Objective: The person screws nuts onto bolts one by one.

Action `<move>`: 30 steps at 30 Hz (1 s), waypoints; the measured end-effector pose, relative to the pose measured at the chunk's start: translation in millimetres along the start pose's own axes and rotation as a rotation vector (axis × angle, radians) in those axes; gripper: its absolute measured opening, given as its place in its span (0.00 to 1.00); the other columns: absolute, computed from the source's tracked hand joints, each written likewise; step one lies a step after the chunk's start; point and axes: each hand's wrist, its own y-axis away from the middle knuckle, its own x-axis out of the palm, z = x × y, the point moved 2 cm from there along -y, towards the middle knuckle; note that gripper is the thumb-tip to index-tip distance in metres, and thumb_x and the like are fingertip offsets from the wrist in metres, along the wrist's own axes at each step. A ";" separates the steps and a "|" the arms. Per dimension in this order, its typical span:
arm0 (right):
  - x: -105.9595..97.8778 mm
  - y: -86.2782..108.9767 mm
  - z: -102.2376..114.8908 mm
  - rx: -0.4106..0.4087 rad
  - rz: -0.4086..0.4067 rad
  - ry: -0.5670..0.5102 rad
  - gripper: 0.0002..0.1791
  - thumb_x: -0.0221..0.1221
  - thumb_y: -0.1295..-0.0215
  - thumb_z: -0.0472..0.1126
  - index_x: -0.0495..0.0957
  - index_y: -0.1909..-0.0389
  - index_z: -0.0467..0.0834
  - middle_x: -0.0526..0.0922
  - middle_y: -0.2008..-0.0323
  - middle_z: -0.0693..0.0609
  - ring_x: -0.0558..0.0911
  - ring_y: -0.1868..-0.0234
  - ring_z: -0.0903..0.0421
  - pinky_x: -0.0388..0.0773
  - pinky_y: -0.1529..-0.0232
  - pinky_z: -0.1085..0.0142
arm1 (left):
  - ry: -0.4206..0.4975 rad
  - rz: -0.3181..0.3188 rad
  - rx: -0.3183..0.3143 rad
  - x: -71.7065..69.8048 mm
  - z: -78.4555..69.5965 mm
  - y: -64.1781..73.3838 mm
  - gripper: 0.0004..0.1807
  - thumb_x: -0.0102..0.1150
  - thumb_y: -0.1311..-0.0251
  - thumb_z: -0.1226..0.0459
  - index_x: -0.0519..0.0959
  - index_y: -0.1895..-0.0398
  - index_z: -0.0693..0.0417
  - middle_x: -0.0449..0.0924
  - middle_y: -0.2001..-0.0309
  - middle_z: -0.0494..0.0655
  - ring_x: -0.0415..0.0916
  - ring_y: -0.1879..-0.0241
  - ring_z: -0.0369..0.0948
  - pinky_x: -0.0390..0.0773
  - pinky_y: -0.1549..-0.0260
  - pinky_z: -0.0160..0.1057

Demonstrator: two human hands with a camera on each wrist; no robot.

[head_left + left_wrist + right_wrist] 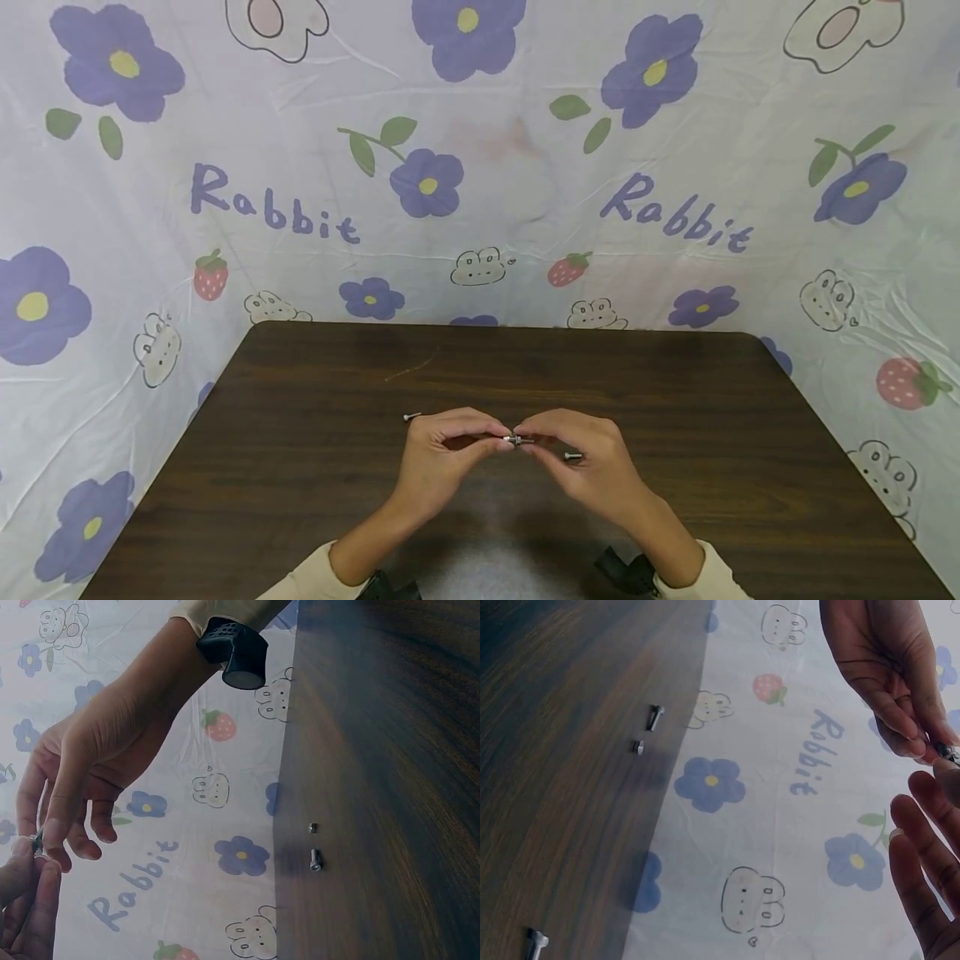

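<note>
My left hand (442, 454) and right hand (592, 458) meet above the dark table, fingertips nearly together. Between them is a small silver bolt (517, 439), with a wider nut-like ring around its middle. Left thumb and forefinger pinch one end; the right thumb and fingertips pinch the other. In the left wrist view, fingers hide most of the bolt (35, 841) and the right hand's (97, 757) other fingers hang loosely curved. The right wrist view shows the left hand (885, 667) gripping the bolt from above, while some right-hand fingers (919, 877) stand apart from it.
A loose bolt (412, 416) lies on the table (315, 467) beyond my left hand; near it sits a small nut (637, 748), hidden in the head view. Another bolt (573, 456) lies by my right hand. A patterned cloth (510, 192) hangs behind the table.
</note>
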 end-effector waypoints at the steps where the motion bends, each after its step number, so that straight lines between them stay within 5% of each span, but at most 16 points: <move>1: 0.1 0.0 -0.4 -0.008 0.001 0.005 0.09 0.65 0.31 0.38 0.85 0.55 0.37 0.88 0.62 0.46 0.85 0.67 0.57 0.82 0.67 0.71 | -0.003 0.002 0.001 0.0 0.0 0.1 0.05 0.71 0.44 0.74 0.88 0.64 0.63 0.88 0.64 0.53 0.87 0.64 0.44 0.87 0.66 0.44; 12: 1.1 2.0 -0.5 -0.013 0.036 0.034 0.07 0.63 0.28 0.39 0.86 0.56 0.40 0.88 0.62 0.48 0.88 0.62 0.53 0.85 0.58 0.68 | -0.001 0.009 0.015 1.3 1.0 1.8 0.05 0.70 0.44 0.75 0.88 0.64 0.63 0.88 0.64 0.53 0.87 0.65 0.45 0.87 0.67 0.45; 19: -0.4 5.0 0.5 0.146 0.097 0.035 0.10 0.59 0.26 0.36 0.83 0.48 0.40 0.88 0.56 0.49 0.88 0.59 0.57 0.84 0.59 0.70 | -0.008 -0.003 0.019 0.6 1.0 0.6 0.05 0.71 0.44 0.75 0.88 0.64 0.63 0.88 0.65 0.53 0.86 0.66 0.44 0.87 0.68 0.43; 30: -0.6 -1.0 0.4 -0.015 -0.006 0.005 0.11 0.66 0.31 0.39 0.84 0.55 0.35 0.87 0.62 0.44 0.86 0.68 0.56 0.84 0.67 0.69 | -0.014 -0.010 0.016 0.2 0.2 -0.7 0.05 0.71 0.44 0.74 0.88 0.65 0.62 0.88 0.65 0.52 0.86 0.66 0.43 0.87 0.68 0.43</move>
